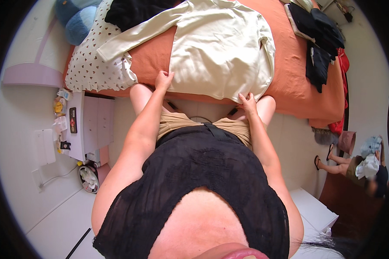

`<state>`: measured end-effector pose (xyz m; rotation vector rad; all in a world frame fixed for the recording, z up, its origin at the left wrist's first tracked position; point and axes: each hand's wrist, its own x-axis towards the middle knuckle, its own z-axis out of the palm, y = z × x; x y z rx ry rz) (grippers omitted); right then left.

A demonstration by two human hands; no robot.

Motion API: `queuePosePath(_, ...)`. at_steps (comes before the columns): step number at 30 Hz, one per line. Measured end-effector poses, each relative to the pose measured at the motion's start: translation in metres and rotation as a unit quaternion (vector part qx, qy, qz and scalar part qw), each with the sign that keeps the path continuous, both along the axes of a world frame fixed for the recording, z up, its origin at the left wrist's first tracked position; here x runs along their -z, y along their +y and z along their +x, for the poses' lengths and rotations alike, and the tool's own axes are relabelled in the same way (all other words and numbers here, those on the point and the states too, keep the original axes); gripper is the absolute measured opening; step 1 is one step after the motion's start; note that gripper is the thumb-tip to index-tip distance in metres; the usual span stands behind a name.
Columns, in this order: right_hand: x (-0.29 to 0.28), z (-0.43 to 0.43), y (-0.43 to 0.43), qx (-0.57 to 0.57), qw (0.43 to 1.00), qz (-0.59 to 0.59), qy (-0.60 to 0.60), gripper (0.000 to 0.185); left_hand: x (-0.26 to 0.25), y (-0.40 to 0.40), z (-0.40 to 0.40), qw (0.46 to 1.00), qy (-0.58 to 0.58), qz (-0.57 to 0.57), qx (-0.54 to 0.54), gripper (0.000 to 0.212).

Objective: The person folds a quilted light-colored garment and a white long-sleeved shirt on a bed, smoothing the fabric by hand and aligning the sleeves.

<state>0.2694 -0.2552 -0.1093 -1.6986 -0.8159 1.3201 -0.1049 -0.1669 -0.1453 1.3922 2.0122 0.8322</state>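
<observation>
A cream long-sleeved top lies spread over the orange bed sheet, its hem towards me. One sleeve stretches out to the left across a pillow; the other is folded down along the right side of the body. With thumb and fingers my left hand pinches the hem's left corner. At the hem's right corner my right hand grips the fabric the same way. Soft wrinkles run across the lower part of the top.
A heart-patterned pillow, a blue plush toy and black fabric lie at the bed's left. Folded dark clothes are stacked at the right. A small cabinet stands left; a person holding cloth stands far right.
</observation>
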Motion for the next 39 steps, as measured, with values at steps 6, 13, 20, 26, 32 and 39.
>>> queuePosePath(6,-0.012,0.031,-0.002,-0.024,0.997,0.031,-0.065,0.034,-0.021,0.010,-0.015,0.972,-0.213,0.093,0.015,0.026)
queuePosePath(13,-0.074,0.025,-0.019,-0.230,0.968,-0.076,-0.071,0.036,-0.016,-0.031,-0.049,0.995,-0.061,0.080,0.008,0.026)
queuePosePath(20,-0.036,0.067,0.008,0.138,0.988,-0.022,-0.062,0.040,-0.014,-0.050,-0.034,0.998,0.018,-0.057,0.014,0.035)
queuePosePath(26,-0.006,0.069,0.036,0.135,0.990,-0.034,-0.024,0.048,-0.027,-0.056,-0.018,0.991,0.079,-0.079,0.069,0.039)
queuePosePath(32,0.001,0.057,0.043,0.090,0.993,-0.016,-0.078,0.023,-0.024,-0.057,-0.037,0.993,0.061,-0.097,0.036,0.037)
queuePosePath(39,-0.074,0.163,0.073,0.134,0.888,0.178,-0.402,0.023,-0.006,-0.053,-0.052,0.996,0.017,-0.063,0.060,0.033)
